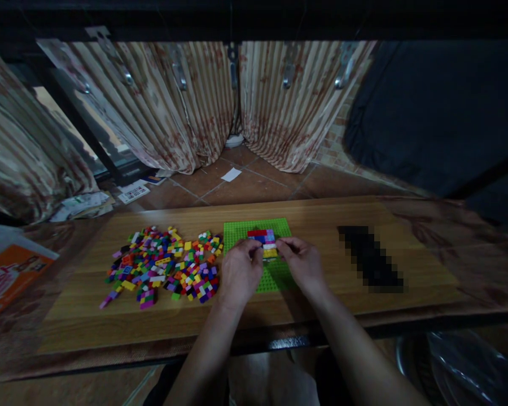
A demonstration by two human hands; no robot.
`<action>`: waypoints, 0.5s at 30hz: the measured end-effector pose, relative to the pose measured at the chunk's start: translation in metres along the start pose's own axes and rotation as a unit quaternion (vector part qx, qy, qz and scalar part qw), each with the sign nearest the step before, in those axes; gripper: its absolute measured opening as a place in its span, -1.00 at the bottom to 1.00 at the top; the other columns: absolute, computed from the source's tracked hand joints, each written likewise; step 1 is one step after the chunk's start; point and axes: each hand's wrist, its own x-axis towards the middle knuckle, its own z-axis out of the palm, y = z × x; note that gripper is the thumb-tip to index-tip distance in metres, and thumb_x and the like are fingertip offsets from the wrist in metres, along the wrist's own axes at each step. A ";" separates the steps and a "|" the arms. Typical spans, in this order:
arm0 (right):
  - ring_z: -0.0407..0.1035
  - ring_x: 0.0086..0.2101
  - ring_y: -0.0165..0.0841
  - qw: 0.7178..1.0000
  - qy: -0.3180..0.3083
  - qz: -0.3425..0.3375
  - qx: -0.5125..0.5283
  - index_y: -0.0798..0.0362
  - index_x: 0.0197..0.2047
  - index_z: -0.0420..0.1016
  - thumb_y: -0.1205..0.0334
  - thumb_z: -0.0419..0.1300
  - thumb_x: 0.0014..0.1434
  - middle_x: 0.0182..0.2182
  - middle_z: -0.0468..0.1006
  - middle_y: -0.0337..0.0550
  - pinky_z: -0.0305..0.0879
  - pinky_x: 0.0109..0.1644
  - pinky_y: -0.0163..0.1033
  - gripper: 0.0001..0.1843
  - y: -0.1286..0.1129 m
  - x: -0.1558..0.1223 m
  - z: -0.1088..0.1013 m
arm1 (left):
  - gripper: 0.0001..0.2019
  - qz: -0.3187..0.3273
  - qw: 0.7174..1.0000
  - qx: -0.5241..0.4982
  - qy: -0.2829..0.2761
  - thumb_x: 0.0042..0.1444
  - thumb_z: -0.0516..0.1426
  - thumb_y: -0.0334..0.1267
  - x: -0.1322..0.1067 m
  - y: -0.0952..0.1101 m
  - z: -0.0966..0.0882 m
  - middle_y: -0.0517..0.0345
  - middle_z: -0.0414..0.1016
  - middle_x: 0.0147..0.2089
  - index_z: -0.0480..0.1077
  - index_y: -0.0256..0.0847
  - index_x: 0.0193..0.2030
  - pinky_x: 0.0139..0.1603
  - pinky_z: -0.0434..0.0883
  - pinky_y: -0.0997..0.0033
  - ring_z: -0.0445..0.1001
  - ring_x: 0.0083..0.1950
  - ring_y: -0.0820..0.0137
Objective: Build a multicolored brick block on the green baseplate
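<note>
While left hand and right hand pinch the brick stack, a brick pile lies alongside.

The left hand and the right hand are both bare, and their backs face the camera over the table, with the knuckles showing as low ridges. The wrists are bare too. The left forearm and the right forearm are uncovered along all of their visible length, from the wrists down past the table's near edge. Both are slim and widen away from the wrist. Below that near edge, between the forearms, lies a patch of pale cloth. It is dimly lit, and which garment it is cannot be told.
</note>
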 end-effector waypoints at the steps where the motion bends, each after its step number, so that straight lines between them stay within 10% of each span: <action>1: 0.43 -0.45 -0.30 1.000 0.001 0.009 0.011 0.07 -0.35 0.61 -0.06 0.27 0.00 -0.49 0.59 -0.14 0.36 -0.35 -0.22 -0.65 0.000 0.000 0.001 | -0.83 0.001 1.000 0.000 0.000 0.15 0.11 -0.34 0.000 0.000 0.000 0.12 0.59 -0.21 0.53 -0.15 -0.20 -0.14 0.43 0.41 0.54 -0.23 0.40; 15: 0.39 -0.54 -0.34 1.000 0.005 0.028 0.011 0.09 -0.37 0.61 -0.08 0.27 -0.02 -0.58 0.55 -0.18 0.31 -0.45 -0.27 -0.63 0.000 0.000 0.004 | -0.83 -0.016 0.999 0.030 0.018 0.17 0.11 -0.26 0.002 0.008 0.004 0.14 0.57 -0.31 0.55 -0.15 -0.30 -0.24 0.35 0.47 0.49 -0.31 0.43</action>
